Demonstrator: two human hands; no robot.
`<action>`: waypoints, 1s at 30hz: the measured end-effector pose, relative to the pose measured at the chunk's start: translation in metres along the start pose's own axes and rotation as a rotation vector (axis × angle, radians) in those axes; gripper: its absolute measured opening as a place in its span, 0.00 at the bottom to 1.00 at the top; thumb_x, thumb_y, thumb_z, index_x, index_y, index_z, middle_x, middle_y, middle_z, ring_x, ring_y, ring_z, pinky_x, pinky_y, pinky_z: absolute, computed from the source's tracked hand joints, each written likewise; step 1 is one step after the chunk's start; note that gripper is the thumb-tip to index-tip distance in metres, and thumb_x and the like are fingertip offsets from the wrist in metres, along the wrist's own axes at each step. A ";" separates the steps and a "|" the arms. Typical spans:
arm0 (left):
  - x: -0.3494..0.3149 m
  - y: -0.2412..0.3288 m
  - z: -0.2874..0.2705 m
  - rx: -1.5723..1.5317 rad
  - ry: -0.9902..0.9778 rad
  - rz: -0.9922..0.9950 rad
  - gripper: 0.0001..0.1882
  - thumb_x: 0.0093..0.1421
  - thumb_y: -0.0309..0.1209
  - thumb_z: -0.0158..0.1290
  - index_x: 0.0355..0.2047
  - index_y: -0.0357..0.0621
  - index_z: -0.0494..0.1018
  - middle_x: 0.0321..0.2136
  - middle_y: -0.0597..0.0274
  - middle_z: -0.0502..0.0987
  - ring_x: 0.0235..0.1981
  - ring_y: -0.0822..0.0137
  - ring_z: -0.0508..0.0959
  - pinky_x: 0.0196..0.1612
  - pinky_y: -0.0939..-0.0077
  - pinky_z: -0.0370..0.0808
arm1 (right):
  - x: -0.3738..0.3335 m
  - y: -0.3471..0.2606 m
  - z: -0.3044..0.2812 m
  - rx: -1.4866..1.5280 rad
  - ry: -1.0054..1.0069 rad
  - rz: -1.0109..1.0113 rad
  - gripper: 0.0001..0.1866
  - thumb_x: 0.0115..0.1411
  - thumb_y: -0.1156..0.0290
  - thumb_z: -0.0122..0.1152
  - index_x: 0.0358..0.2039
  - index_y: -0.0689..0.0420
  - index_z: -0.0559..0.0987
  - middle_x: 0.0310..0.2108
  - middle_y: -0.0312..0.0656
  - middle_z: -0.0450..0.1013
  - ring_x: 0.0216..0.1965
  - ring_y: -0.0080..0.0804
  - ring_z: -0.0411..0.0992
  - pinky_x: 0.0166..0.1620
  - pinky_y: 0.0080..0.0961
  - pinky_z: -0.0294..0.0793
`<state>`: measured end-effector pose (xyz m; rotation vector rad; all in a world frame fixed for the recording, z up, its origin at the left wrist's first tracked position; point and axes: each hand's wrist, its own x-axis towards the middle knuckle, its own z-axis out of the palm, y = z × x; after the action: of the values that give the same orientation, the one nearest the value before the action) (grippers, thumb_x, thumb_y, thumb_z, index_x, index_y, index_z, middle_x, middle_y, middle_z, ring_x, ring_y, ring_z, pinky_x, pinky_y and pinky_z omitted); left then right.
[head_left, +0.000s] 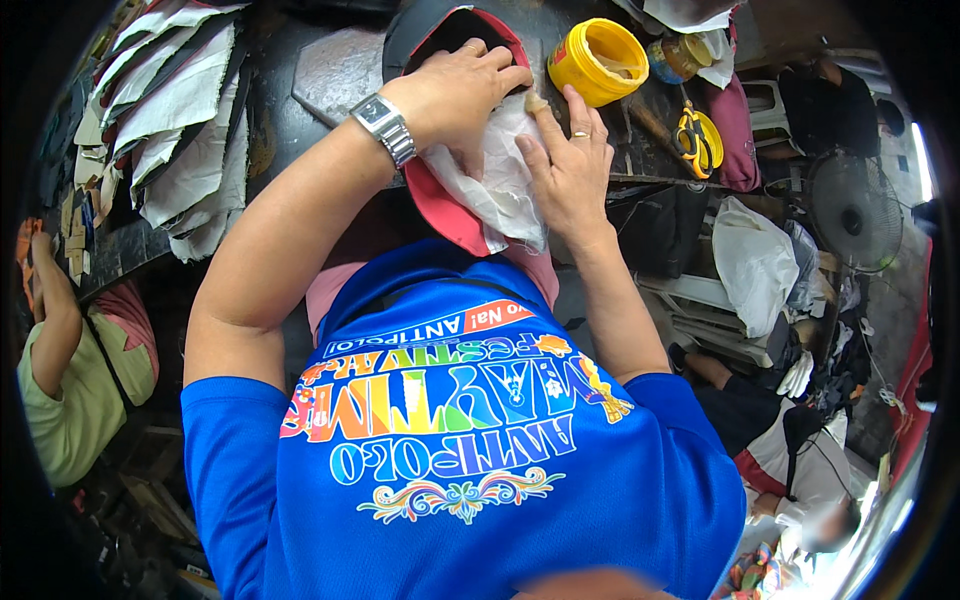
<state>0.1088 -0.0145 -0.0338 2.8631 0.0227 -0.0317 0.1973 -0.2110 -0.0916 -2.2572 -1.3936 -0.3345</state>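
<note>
A curved red and black piece (445,205) with a white cloth (500,180) along its inside lies at the table's near edge, against my lap. My left hand (460,95), with a metal watch on the wrist, bends over the piece. Its fingers curl at the dark opening and its thumb presses down on the cloth. On the right, my right hand (575,160) has its fingers apart, thumb and index finger at the cloth's edge. A beige covering sits on the index fingertip. Just beyond this hand stands an open yellow tub (600,65), with pale residue inside.
Layered white-backed pieces (190,120) are stacked at the left. A grey slab (345,75) lies beyond my left wrist. Yellow-black scissors (697,140) and a jar (678,58) are at the right. Co-workers sit on both sides; a fan (852,215) stands far right.
</note>
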 end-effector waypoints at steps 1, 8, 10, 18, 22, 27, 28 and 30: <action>0.000 -0.001 0.001 -0.029 -0.001 -0.002 0.63 0.24 0.36 0.78 0.67 0.49 0.65 0.58 0.56 0.71 0.61 0.51 0.68 0.64 0.61 0.71 | 0.001 -0.002 0.001 -0.014 -0.038 0.023 0.31 0.66 0.42 0.56 0.62 0.49 0.77 0.69 0.54 0.61 0.69 0.54 0.56 0.63 0.51 0.56; -0.004 -0.005 0.006 -0.043 0.075 0.019 0.64 0.24 0.34 0.78 0.67 0.48 0.65 0.58 0.54 0.71 0.60 0.51 0.69 0.65 0.60 0.71 | 0.004 -0.004 0.003 -0.074 -0.056 0.019 0.31 0.66 0.42 0.56 0.63 0.46 0.77 0.70 0.55 0.60 0.69 0.55 0.56 0.64 0.51 0.56; -0.004 -0.006 0.005 -0.053 0.068 0.017 0.63 0.24 0.34 0.78 0.67 0.48 0.65 0.57 0.54 0.71 0.60 0.51 0.69 0.65 0.60 0.71 | 0.004 -0.003 0.003 -0.034 -0.078 0.016 0.30 0.67 0.42 0.55 0.64 0.42 0.76 0.70 0.55 0.60 0.70 0.55 0.55 0.64 0.51 0.55; -0.004 -0.006 0.000 -0.092 0.056 0.016 0.63 0.23 0.33 0.78 0.66 0.47 0.65 0.56 0.54 0.72 0.60 0.51 0.69 0.64 0.61 0.72 | 0.006 0.001 0.006 0.145 -0.156 0.038 0.23 0.69 0.44 0.54 0.62 0.31 0.79 0.72 0.58 0.56 0.71 0.57 0.53 0.67 0.50 0.51; -0.004 -0.004 0.001 -0.085 0.050 0.007 0.63 0.23 0.33 0.79 0.66 0.47 0.65 0.56 0.54 0.72 0.60 0.51 0.69 0.63 0.61 0.72 | 0.006 0.001 0.008 0.204 -0.179 -0.007 0.22 0.69 0.45 0.53 0.60 0.31 0.81 0.72 0.59 0.56 0.72 0.57 0.52 0.68 0.49 0.50; -0.005 -0.004 0.003 -0.068 0.053 0.000 0.64 0.23 0.34 0.79 0.67 0.47 0.65 0.57 0.54 0.72 0.61 0.51 0.69 0.64 0.61 0.72 | 0.007 0.003 0.007 0.261 -0.142 0.032 0.23 0.70 0.44 0.51 0.60 0.34 0.80 0.71 0.59 0.57 0.71 0.57 0.54 0.68 0.49 0.50; -0.005 -0.004 0.003 -0.069 0.052 -0.001 0.64 0.22 0.34 0.80 0.67 0.47 0.65 0.57 0.54 0.72 0.61 0.51 0.69 0.64 0.61 0.72 | 0.006 0.003 0.008 0.255 -0.128 0.066 0.23 0.70 0.44 0.51 0.60 0.35 0.80 0.71 0.59 0.57 0.71 0.57 0.54 0.68 0.49 0.50; -0.005 -0.004 0.003 -0.066 0.059 -0.002 0.65 0.22 0.34 0.80 0.67 0.48 0.65 0.57 0.54 0.72 0.61 0.51 0.70 0.64 0.61 0.72 | 0.004 0.002 0.009 0.253 -0.079 0.100 0.26 0.70 0.44 0.51 0.61 0.40 0.79 0.71 0.59 0.58 0.70 0.56 0.55 0.68 0.50 0.51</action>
<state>0.1035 -0.0117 -0.0373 2.7969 0.0378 0.0525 0.2008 -0.2046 -0.0986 -2.1394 -1.2771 -0.0332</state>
